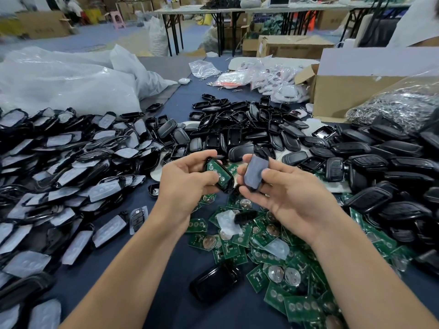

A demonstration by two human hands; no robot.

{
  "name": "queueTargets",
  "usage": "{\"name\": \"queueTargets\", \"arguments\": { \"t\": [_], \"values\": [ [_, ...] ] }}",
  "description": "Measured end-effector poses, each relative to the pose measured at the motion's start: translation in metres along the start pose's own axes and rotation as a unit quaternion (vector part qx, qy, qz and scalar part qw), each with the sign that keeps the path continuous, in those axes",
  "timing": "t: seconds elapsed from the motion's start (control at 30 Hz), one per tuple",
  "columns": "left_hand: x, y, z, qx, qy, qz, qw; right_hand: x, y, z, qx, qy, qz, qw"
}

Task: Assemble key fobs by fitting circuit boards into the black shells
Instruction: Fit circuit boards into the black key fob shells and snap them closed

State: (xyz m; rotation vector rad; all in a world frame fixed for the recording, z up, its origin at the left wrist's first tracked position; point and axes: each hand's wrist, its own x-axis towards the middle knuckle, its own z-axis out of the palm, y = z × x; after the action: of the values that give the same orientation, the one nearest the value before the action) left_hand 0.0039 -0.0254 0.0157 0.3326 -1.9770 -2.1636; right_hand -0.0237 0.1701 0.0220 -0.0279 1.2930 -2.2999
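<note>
My left hand grips a black shell half with a green circuit board seated inside it, board face up. My right hand pinches a second black shell half whose inner side shows a grey rubber button pad. The two halves are held close together above the table, a small gap between them. Below my hands lies a heap of loose green circuit boards with round coin cells.
Shells with grey pads are piled at the left, and empty black shells fill the middle and right. A closed black fob lies near the front. Cardboard box and plastic bags stand behind.
</note>
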Motion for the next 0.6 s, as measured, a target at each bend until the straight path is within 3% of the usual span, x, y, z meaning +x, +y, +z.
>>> {"name": "queueTargets", "arguments": {
  "t": [0.13,0.27,0.4,0.5,0.6],
  "values": [
    [0.0,0.0,0.002,0.025,0.005,0.003,1.0,0.002,0.003,0.001,-0.051,0.038,-0.007,0.998],
    [-0.003,-0.001,0.007,0.072,0.027,0.004,0.997,0.007,0.012,0.006,-0.156,0.056,-0.078,0.983],
    [-0.016,0.0,0.016,0.195,-0.023,0.097,0.976,0.006,0.023,0.013,-0.257,0.031,-0.101,0.96],
    [-0.019,0.002,0.019,0.23,-0.013,0.119,0.966,0.006,0.025,0.017,-0.24,0.021,-0.092,0.966],
    [-0.017,0.002,0.016,0.191,-0.013,0.09,0.977,0.006,0.024,0.016,-0.199,0.033,-0.109,0.973]
  ]
}}
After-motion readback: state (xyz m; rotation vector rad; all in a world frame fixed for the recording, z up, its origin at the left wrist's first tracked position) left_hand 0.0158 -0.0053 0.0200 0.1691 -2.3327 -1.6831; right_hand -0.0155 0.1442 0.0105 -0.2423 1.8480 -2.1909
